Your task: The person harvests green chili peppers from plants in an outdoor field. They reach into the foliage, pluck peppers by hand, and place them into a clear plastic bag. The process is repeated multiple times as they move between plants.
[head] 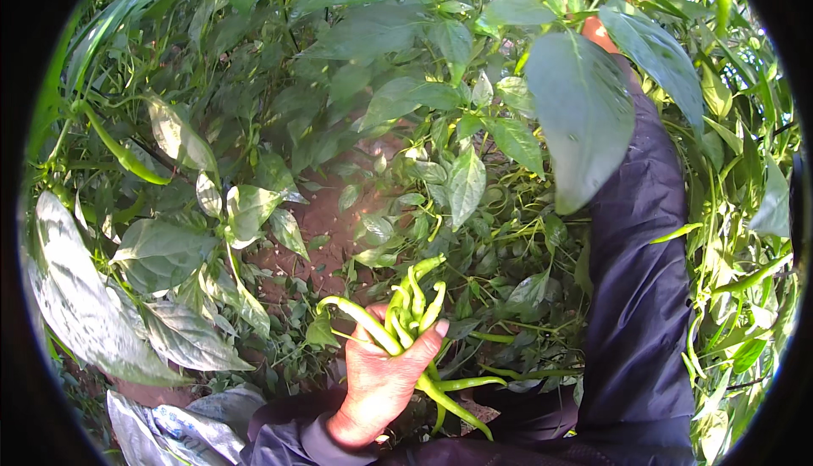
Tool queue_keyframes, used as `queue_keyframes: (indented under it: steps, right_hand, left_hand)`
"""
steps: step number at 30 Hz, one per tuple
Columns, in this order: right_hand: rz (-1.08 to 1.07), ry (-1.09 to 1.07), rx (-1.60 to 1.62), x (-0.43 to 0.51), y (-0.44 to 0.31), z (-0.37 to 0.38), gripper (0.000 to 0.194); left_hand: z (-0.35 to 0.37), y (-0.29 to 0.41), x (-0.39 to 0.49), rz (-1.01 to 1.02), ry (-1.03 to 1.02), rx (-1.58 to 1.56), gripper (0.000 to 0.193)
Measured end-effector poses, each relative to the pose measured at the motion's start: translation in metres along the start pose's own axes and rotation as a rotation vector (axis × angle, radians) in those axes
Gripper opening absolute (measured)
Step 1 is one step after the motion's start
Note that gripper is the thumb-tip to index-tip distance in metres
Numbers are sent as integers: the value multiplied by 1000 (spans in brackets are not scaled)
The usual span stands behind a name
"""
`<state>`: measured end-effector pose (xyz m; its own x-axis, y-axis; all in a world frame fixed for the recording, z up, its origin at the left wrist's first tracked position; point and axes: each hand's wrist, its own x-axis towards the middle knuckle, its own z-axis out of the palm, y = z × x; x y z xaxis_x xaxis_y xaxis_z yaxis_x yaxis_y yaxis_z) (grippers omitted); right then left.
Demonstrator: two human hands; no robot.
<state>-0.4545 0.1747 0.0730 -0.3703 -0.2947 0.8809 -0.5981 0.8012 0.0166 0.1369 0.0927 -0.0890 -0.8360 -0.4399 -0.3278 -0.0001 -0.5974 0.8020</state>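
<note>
My left hand [387, 370] is closed around a bunch of long green chili peppers [406, 320] at the lower middle, with some tips sticking up above the fingers and others hanging out below. My right arm, in a dark sleeve [635, 262], stretches up the right side into the pepper plants. Only a bit of my right hand or wrist [598, 32] shows between leaves at the top right; the fingers are hidden. Green peppers hang near it at the upper right, and another pepper [127, 156] hangs at the left.
Leafy pepper plants surround me, with large leaves [581, 116] close to the camera. Brown soil [324, 224] shows between them. A white woven sack [184, 425] lies at the lower left, beside my left sleeve. More peppers hang along the right edge [756, 275].
</note>
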Motion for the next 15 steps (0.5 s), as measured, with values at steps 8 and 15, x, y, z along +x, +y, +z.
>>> queue_keyframes:
  steps: [8, 15]
  right_hand:
    - [-9, -22, -20, -5, 4, -14, 16]
    - [-27, -53, -22, -4, 6, -14, 15]
  left_hand:
    - [-2, 3, 2, 18, -2, -30, 32]
    - [1, 3, 7, 37, 1, 9, 31]
